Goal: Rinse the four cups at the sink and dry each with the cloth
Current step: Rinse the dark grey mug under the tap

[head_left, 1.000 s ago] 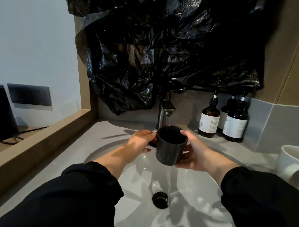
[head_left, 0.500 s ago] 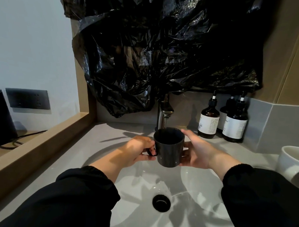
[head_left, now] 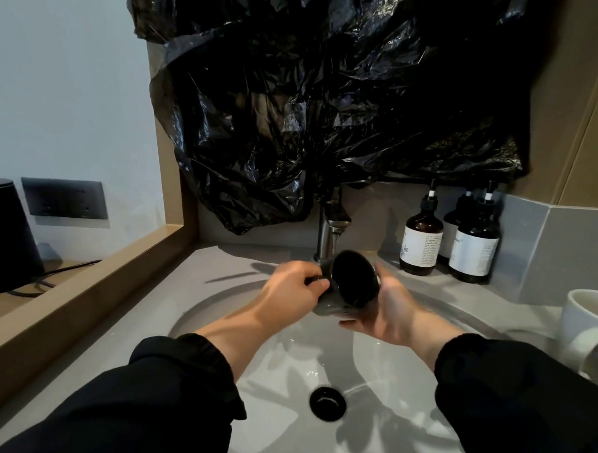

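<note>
A black cup [head_left: 351, 284] is tilted over the white sink [head_left: 218, 312], its mouth turned toward me, right under the faucet [head_left: 332, 224]. Water runs from the spout onto the cup. My left hand [head_left: 293, 289] grips the cup's handle side with curled fingers. My right hand [head_left: 386, 307] cradles the cup from the right and below, thumb along its rim. A white mug [head_left: 586, 328] stands on the counter at the right edge. No cloth is in view.
Three brown pump bottles [head_left: 422, 242] stand on the counter behind the sink at the right. A black plastic bag [head_left: 313, 107] hangs over the wall above the faucet. The black drain [head_left: 327, 403] sits at the basin's middle. A wooden ledge [head_left: 82, 295] and a black appliance [head_left: 2, 240] lie to the left.
The cup was upright below the spout; it now tips toward me under the running water, and my right hand has slid underneath it.
</note>
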Tool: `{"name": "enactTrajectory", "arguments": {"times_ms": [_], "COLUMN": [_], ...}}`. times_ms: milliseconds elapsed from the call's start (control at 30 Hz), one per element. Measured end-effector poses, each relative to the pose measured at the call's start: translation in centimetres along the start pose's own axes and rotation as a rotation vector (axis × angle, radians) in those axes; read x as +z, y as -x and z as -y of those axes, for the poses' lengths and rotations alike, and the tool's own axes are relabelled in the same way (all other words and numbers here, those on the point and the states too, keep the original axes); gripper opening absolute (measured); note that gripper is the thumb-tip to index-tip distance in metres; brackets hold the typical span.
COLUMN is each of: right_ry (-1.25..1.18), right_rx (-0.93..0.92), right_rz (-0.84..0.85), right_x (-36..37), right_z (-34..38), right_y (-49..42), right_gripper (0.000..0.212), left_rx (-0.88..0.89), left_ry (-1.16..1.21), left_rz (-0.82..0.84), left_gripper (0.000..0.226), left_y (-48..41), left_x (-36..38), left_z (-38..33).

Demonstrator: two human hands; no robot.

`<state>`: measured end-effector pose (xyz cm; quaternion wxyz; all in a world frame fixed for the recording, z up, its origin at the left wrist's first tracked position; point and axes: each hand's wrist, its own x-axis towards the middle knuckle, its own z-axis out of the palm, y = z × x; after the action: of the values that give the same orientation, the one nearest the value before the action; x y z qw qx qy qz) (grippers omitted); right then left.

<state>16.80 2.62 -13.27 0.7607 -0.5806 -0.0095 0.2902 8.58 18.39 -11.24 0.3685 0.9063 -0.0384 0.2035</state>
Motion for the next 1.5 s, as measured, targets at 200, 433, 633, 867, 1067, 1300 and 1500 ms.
{"name": "enactTrajectory", "arguments": {"times_ms": [200,433,633,867,1067,1300,1500], "right_ry": [0.159,0.628,1.160,1.635,1.521,1.495,1.388], "right_rx": [0.004,-0.336,-0.985,-0.838,-0.843,-0.698,-0.551], "right_rz": [0.051,-0.362,-0.460,-0.412,-0.381,-0.358,-0.378], "right_x": [-1.1,0.5,4.2,5.0,3.7,4.1,2.1], "right_z": [0.8,2.7,9.0,11.2,9.8,9.2,4.8], "right_y": [0.5,1.2,3.9,3.0,4.0,6.4,9.7], "right_gripper": [0.067,0.036,0.052,0.055,0.057,0.069,0.070], "left_rx": [0.477,0.808,0.866,0.763,0.736,0.759,0.258], "left_ry": [-0.623,-1.013,-1.180,-1.229,-1.307,-1.497,-0.718], "left_rz": [0.210,0.312,0.355,0.473,0.504,0.597,0.272], "left_gripper": [0.016,0.020,0.020,0.021,0.020,0.020,0.012], "left_y": [0.6,0.4,1.3,3.0,3.1,3.5,3.7], "left_x": [-0.7,-0.9,-0.4,-0.1,0.4,0.9,0.6], "left_z": [0.2,-0.5,-1.1,-1.3,-1.1,-0.7,-3.1]}}
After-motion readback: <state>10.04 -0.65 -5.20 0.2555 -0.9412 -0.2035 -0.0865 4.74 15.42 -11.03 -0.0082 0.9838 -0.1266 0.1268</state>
